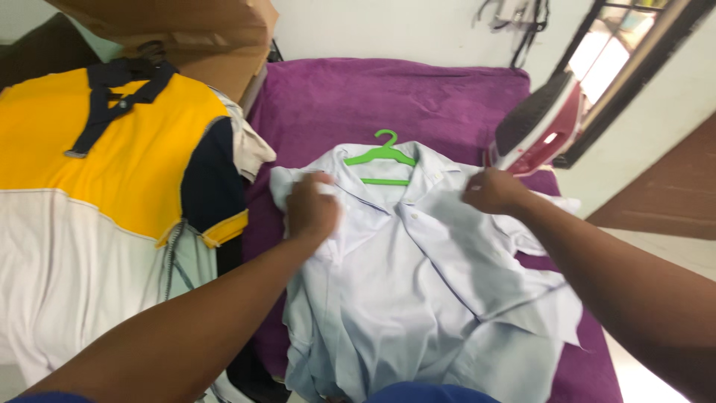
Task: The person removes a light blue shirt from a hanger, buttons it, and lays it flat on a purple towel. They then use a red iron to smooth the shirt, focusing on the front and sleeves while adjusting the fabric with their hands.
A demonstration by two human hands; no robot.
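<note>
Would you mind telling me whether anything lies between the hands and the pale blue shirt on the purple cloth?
Nothing visible does. The left hand and right hand each grip the pale blue shirt at a shoulder, beside the green hanger in its collar.

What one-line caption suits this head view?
Both hands, left hand and right hand, grip a pale blue shirt on a green hanger.

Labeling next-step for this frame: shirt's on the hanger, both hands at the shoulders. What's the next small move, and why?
Probably draw the two shoulders outward to seat the pale blue shirt evenly on the green hanger. The left hand and right hand each grip a shoulder, the hanger sits inside the collar, and the fabric lies wrinkled on the purple cloth.
</note>
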